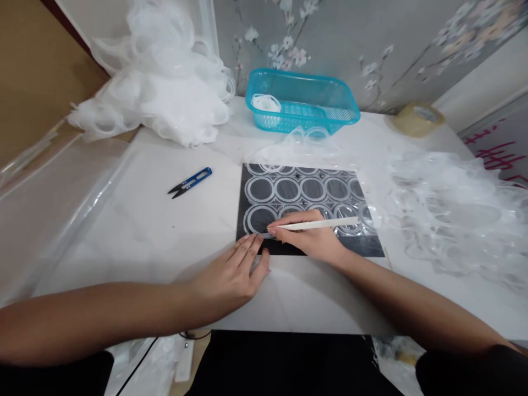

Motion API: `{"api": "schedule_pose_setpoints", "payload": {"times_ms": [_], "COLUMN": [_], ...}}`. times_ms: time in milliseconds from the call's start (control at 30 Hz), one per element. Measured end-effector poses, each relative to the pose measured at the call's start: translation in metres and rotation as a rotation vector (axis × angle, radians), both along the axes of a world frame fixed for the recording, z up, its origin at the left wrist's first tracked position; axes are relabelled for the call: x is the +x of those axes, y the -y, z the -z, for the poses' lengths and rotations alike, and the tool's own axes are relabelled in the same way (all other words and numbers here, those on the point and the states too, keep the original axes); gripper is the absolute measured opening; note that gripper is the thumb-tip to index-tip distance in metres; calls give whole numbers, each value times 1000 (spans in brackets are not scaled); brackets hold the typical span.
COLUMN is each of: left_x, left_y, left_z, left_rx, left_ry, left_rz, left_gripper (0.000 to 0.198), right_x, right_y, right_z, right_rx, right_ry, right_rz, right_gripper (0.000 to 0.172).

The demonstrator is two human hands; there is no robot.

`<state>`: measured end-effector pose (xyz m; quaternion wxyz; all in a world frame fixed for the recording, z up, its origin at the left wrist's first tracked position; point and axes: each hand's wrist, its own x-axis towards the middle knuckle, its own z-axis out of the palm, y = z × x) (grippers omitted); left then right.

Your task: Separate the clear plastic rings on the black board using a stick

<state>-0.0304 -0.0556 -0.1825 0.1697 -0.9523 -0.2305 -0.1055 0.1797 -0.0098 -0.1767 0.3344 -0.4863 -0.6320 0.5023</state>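
A clear sheet with rows of pale rings [287, 190] lies over a black board [358, 246] on the white table. My left hand [241, 269] rests flat, fingers stretched out, its fingertips on the lower left edge of the sheet. In my right hand [319, 237] is a slim white pen-like tool [325, 223], pinched between thumb and fingers. Its tip points left and meets the lower rim of the bottom-left ring, close to my left fingertips. Whether the tip is a blade or a point is too small to tell.
Blue thread snips [192, 182] lie to the left. A turquoise basket [305, 124] with white rings inside stands at the back. White translucent cut pieces pile up at back left [165, 82] and right [462, 214]. A tape roll [418, 120] sits at back right.
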Motion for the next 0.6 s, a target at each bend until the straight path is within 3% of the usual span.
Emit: {"api": "schedule_pose_setpoints", "payload": {"times_ms": [367,467,600], "left_x": [2,3,3], "left_y": [-1,0,1], "left_z": [0,0,0], "left_rx": [-8,-8,-48], "left_ry": [53,51,41], "left_rz": [4,-2,-22], "left_gripper": [27,28,28], "right_x": [0,1,1], "right_y": [-3,-2,9], "right_z": [-4,-4,-1], "right_rx": [69,217,601], "right_ry": [106,154,340], "right_rz": [-69,-108,-253], "right_gripper": [12,12,17]}}
